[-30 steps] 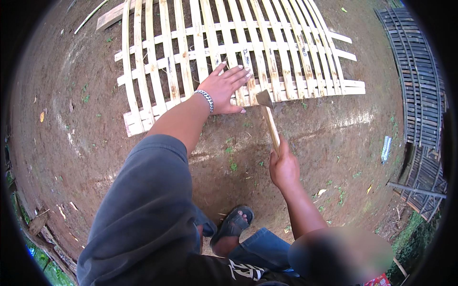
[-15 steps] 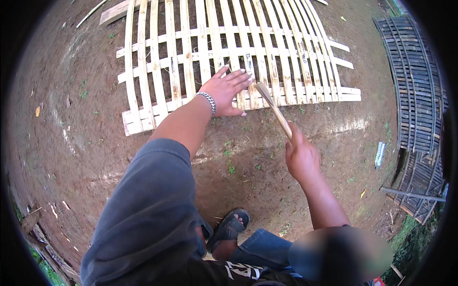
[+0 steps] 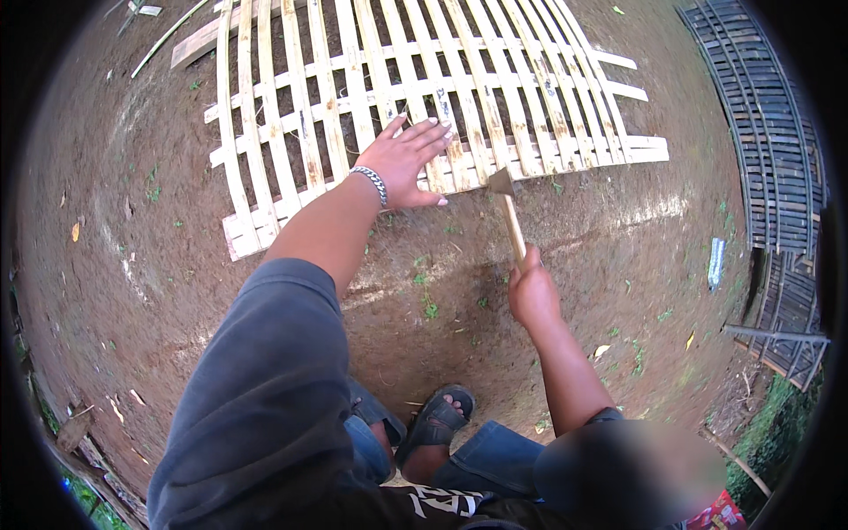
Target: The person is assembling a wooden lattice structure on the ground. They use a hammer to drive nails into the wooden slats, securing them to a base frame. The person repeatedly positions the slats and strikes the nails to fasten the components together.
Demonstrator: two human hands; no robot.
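Observation:
A panel of pale bamboo slats (image 3: 358, 102) lies on the ground, its long slats crossing several crosswise strips. My left hand (image 3: 405, 166), with a chain bracelet at the wrist, rests flat and spread on the slats by the near edge. My right hand (image 3: 533, 291) is closed round the light wooden handle of a hammer (image 3: 512, 225). The hammer's dark head is at the panel's near strip, just right of my left hand; I cannot tell if it touches.
Bare brown soil (image 3: 424, 309) surrounds the panel. Dark slatted racks (image 3: 768, 132) stand along the right side, with a shiny packet (image 3: 715, 263) on the ground beside them. A wooden plank (image 3: 199, 44) lies at the far left. My sandalled foot (image 3: 437, 424) is below.
My right hand has moved a little left, and the hammer's head has swung to the panel's near edge. My left hand stays on the slats while the whole view shifts slightly.

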